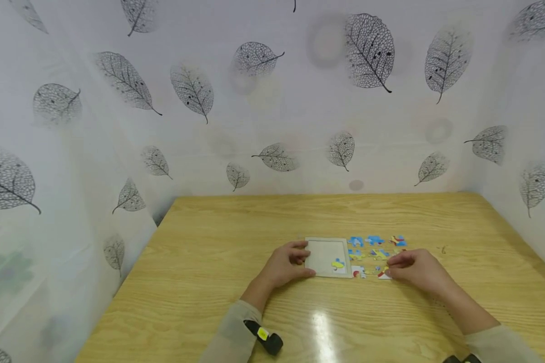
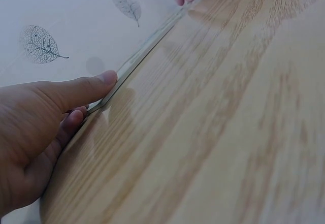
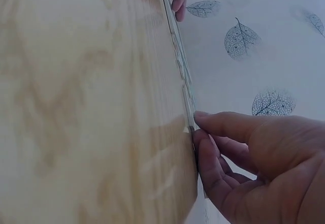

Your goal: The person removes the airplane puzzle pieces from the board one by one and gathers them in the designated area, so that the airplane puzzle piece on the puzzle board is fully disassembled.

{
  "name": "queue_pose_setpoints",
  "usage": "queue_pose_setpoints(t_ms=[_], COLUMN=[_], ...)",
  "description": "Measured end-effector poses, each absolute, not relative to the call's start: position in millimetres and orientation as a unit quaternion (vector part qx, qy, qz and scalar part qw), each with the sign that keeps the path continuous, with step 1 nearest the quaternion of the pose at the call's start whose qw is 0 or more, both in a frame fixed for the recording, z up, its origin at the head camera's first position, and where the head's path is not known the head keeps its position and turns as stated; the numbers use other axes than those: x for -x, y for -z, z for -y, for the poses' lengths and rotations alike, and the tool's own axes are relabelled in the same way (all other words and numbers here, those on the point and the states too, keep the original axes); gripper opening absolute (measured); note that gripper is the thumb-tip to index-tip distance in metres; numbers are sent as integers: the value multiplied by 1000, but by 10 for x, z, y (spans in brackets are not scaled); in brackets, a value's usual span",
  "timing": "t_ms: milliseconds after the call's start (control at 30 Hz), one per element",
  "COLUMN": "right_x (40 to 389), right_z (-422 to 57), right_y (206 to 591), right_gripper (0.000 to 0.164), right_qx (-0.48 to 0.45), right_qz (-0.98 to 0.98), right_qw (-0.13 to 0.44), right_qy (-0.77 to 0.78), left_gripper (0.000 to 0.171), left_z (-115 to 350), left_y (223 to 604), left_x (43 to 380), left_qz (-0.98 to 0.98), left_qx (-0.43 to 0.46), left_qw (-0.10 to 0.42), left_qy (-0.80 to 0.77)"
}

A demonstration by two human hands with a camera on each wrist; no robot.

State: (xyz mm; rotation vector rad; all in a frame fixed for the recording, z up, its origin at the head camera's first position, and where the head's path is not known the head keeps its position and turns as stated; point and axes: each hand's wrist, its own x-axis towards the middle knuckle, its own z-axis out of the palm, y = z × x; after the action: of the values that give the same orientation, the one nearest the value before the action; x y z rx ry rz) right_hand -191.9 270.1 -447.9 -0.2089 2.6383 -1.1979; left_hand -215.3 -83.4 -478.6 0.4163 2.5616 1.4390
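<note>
A square, pale jigsaw tray (image 1: 318, 255) lies flat on the table, with one yellow-and-blue puzzle piece (image 1: 338, 264) inside near its lower right corner. My left hand (image 1: 285, 263) holds the tray's left edge, thumb at the near corner and fingers along the side. At the right, my right hand (image 1: 419, 272) pinches a red-and-white puzzle piece (image 1: 383, 276) at the near end of the loose pieces. Its thumb (image 3: 221, 122) and fingertips meet at the piece's edge in the right wrist view. The fingers partly cover that piece and a neighbour.
Several loose pieces lie in rough rows right of the tray, among them a blue piece (image 1: 375, 240) and a white-and-red piece (image 1: 358, 272). The wooden table (image 1: 236, 222) is bordered by leaf-patterned cloth (image 1: 290, 116) at the back and sides.
</note>
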Motion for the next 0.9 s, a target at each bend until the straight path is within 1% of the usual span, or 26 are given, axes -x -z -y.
queue_pose_setpoints(t_ms=[133, 233, 367, 500, 900], right_x=[1939, 1948, 1950, 1966, 2020], right_z=[-2728, -2723, -2656, -2546, -2223], right_y=[4480, 4469, 4426, 4390, 4375], right_gripper=[41, 45, 47, 46, 39], right_qx=[56, 56, 83, 97, 129], right_qz=[-890, -885, -871, -856, -858], right_qw=[136, 140, 146, 158, 154], right_qy=[431, 441, 461, 482, 474], left_gripper=[53, 52, 52, 53, 52], left_z=[836, 840, 850, 856, 850], left_y=[4766, 4764, 4764, 4765, 4802], left_x=[2145, 2147, 2151, 2151, 2165], left_qz=[-858, -856, -854, -855, -855], left_qx=[-138, -137, -137, -139, -137], left_qw=[88, 89, 87, 87, 88], left_qy=[-487, -491, -494, -492, -492])
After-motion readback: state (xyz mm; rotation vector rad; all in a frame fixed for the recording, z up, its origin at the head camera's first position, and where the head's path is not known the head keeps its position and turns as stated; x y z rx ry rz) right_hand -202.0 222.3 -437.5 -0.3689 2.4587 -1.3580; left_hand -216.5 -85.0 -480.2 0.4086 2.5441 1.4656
